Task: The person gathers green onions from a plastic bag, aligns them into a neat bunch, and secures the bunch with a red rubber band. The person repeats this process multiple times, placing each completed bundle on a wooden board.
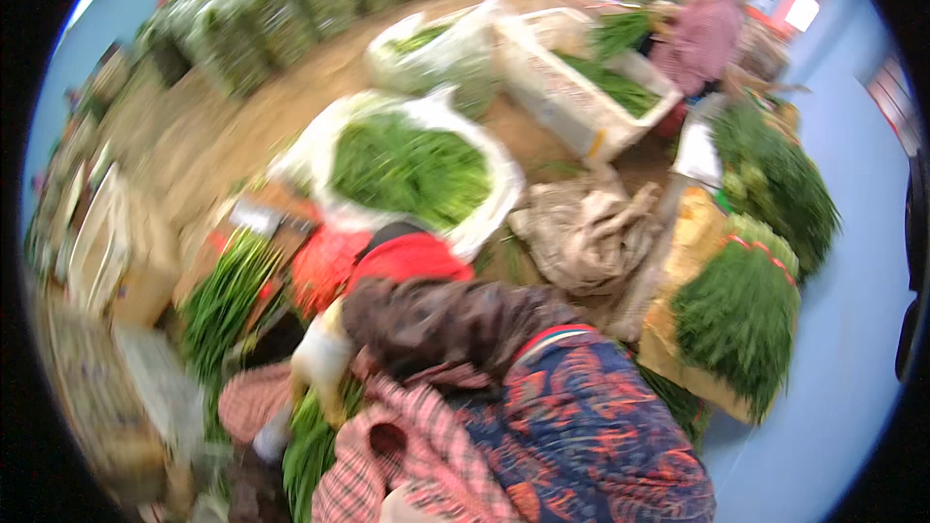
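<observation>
I can make out neither of my own hands in the blurred view. Close before me a person in a brown jacket (450,327) and patterned trousers (596,436) bends forward. That person's yellow-gloved hand (333,407) is at a bunch of long green leaves (309,450). A pale glove (272,439) touches the bunch's left side; whose it is, I cannot tell. Pink checked cloth (421,443) covers the bottom centre. Beyond the bent person stands an open white sack (505,181) full of leafy greens (414,167).
A long white foam box (548,91) holds greens near a seated person in pink (697,36). Crumpled burlap (581,225) lies nearer. Feathery green bundles (741,312) line the blue surface at right. Tall bagged vegetables (225,43) stand far left; a leafy pile (232,298) lies nearer.
</observation>
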